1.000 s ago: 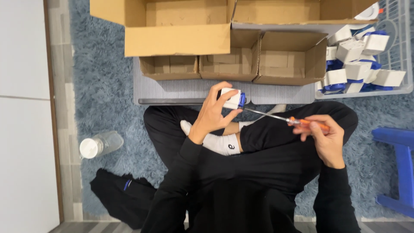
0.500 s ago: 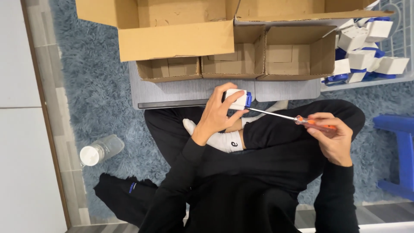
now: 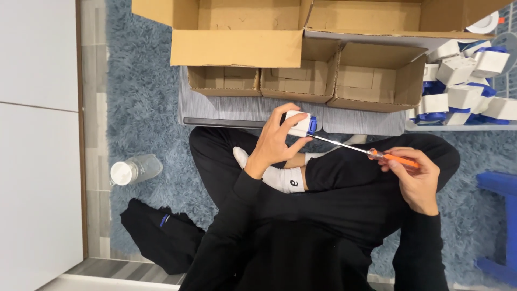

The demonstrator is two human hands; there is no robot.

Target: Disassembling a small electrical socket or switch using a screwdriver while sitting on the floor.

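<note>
My left hand (image 3: 274, 137) grips a small white block with a blue end (image 3: 301, 124), held above my crossed legs. My right hand (image 3: 412, 175) holds a screwdriver with an orange handle (image 3: 396, 159); its long metal shaft (image 3: 339, 144) runs left and its tip meets the blue end of the block. I sit cross-legged in black clothes and white socks on a blue shaggy rug.
Three small open cardboard boxes (image 3: 301, 81) stand on a grey board (image 3: 237, 110) ahead, with larger open cartons (image 3: 237, 32) behind. Several white and blue blocks (image 3: 463, 81) are heaped in a basket at the right. A clear bottle (image 3: 134, 170), a black cloth (image 3: 161, 237) and a blue stool (image 3: 498, 221) lie nearby.
The view has shifted slightly; both hands keep their grip, with the screwdriver tip staying at the block's blue end.
</note>
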